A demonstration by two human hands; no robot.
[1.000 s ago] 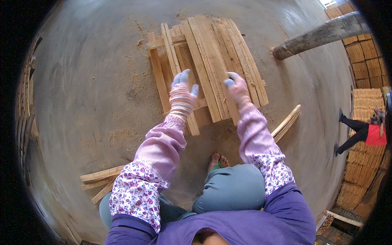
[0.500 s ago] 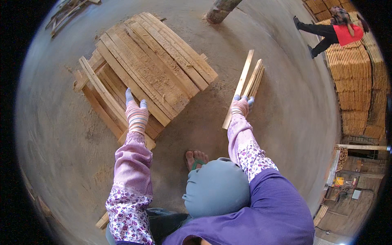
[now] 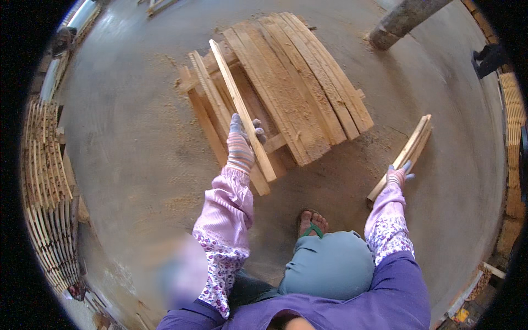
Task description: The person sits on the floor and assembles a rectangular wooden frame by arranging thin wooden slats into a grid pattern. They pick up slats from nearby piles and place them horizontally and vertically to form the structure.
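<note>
My left hand, in a striped glove with greyish fingertips, is closed around a pale wooden strip. The strip lies slanted over the left part of a low wooden platform, which is made of boards strewn with sawdust. Whether it touches the boards is hard to tell. Off to the right, my gloved right hand grips the near part of a small bundle of wooden strips. The strips lie close together and point away to the upper right. How many there are cannot be made out.
A round post rises from the concrete floor beyond the platform. Stacked slats stand along the far left, with more stacked wood at the right edge. My sandalled foot is between my arms. A blurred patch covers the lower left.
My left hand was open above the platform and now holds a strip. The strips in my right hand, one splayed apart before, now lie together. The view has swung left.
</note>
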